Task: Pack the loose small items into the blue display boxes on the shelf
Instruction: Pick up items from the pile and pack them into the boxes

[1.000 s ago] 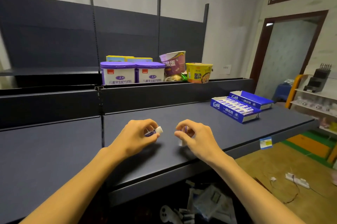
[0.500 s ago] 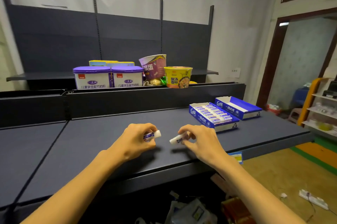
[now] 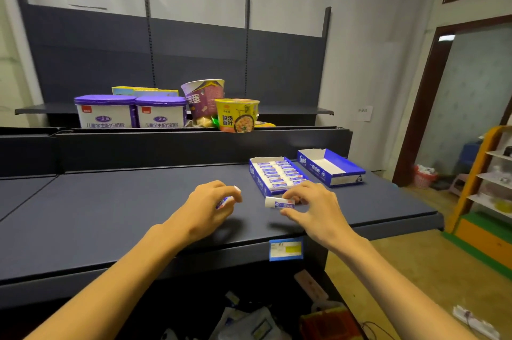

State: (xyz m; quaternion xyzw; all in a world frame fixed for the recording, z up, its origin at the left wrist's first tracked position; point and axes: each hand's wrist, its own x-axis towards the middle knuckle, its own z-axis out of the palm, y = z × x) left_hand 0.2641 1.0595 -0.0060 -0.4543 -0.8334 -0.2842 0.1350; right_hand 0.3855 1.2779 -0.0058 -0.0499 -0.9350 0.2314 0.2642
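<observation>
Head view shows two hands over the dark shelf (image 3: 110, 209). Left hand (image 3: 212, 205) curls round one small eraser (image 3: 225, 200); right hand (image 3: 311, 208) pinches a second eraser (image 3: 277, 202). Beyond them stand two blue display boxes: one full box (image 3: 277, 173) with two rows of erasers, one empty box (image 3: 331, 166) just beside it. Behind sit two purple-lidded tubs (image 3: 130, 112) and two noodle cups (image 3: 221, 107).

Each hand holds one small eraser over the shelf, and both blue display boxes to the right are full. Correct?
Not quite. In the head view only the nearer blue box is filled with erasers; the farther blue box looks empty. The rest holds: left hand and right hand each hold one eraser.
</observation>
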